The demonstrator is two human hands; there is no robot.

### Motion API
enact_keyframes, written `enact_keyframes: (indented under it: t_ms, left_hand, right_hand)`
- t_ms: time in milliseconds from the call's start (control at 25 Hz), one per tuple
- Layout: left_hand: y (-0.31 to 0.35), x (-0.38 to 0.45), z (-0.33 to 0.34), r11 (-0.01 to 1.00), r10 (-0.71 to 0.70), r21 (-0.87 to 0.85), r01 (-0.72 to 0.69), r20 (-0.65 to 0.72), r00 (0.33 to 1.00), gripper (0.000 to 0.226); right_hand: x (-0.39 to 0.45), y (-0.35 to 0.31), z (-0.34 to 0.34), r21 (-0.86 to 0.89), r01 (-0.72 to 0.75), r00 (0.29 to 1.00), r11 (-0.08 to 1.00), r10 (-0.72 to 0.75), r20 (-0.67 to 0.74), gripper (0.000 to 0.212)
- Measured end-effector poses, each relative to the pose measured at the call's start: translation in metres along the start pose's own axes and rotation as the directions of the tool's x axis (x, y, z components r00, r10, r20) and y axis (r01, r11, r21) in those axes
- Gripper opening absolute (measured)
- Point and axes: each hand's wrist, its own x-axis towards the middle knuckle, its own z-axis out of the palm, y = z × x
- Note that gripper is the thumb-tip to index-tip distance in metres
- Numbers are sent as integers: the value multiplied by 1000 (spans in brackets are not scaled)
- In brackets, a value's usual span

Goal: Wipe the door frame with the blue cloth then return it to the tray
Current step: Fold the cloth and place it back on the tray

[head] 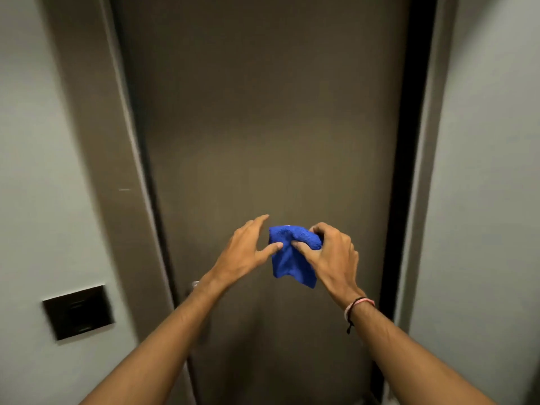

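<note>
A bunched blue cloth (pixel 287 255) hangs in front of a dark brown door (pixel 263 112). My right hand (pixel 330 252) is shut on the cloth's upper right part, thumb pressed into its middle. My left hand (pixel 248 249) is beside the cloth with fingers spread, its thumb tip touching the cloth's left edge. The brown door frame (pixel 96 127) runs down the left side, and a darker strip of frame (pixel 415 141) runs down the right. No tray is in view.
Pale grey walls (pixel 32 171) flank the door on both sides. A black square panel (pixel 78 312) is set in the left wall at low height. A metal door handle (pixel 195 285) is partly hidden behind my left forearm.
</note>
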Motion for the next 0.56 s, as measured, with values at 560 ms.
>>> enact_keyframes:
  t_ms: [560]
  left_hand:
    - [263, 41, 476, 845, 101, -484, 227, 562, 821, 29]
  right_hand:
    - [-37, 442, -240, 51, -535, 818, 843, 532, -219, 34]
